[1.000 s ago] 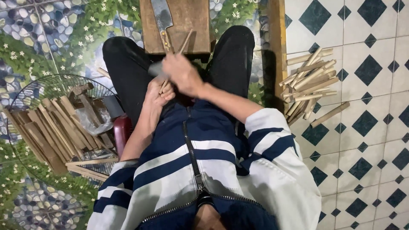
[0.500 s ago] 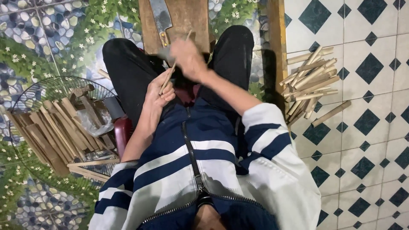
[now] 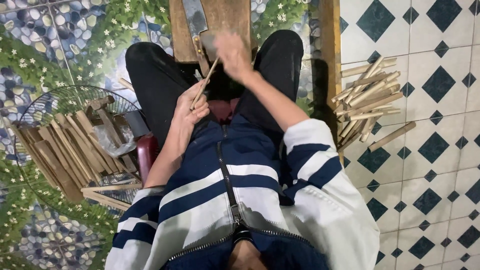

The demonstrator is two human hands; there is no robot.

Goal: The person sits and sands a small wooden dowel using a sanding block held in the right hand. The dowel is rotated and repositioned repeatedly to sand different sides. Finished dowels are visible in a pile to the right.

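Note:
My left hand (image 3: 192, 105) is closed around the lower end of a thin bamboo stick (image 3: 205, 81), which slants up and to the right between my knees. My right hand (image 3: 232, 52) is blurred at the stick's upper end, gripping a grey knife (image 3: 209, 42) against it. Just beyond stands a wooden block (image 3: 230, 17) with a cleaver (image 3: 194, 17) lying on it. Both hands are over my lap, above black trousers.
A wire fan guard (image 3: 45, 107) on my left holds several flat bamboo slats (image 3: 65, 150) and a plastic bag. A pile of split bamboo pieces (image 3: 367, 97) lies on the tiled floor at right, beside a wooden beam (image 3: 330, 45). A red stool edge (image 3: 146, 155) shows under me.
My right hand has slid with the knife up along the stick, away from my body, towards the wooden block. My left hand keeps its grip and has hardly moved.

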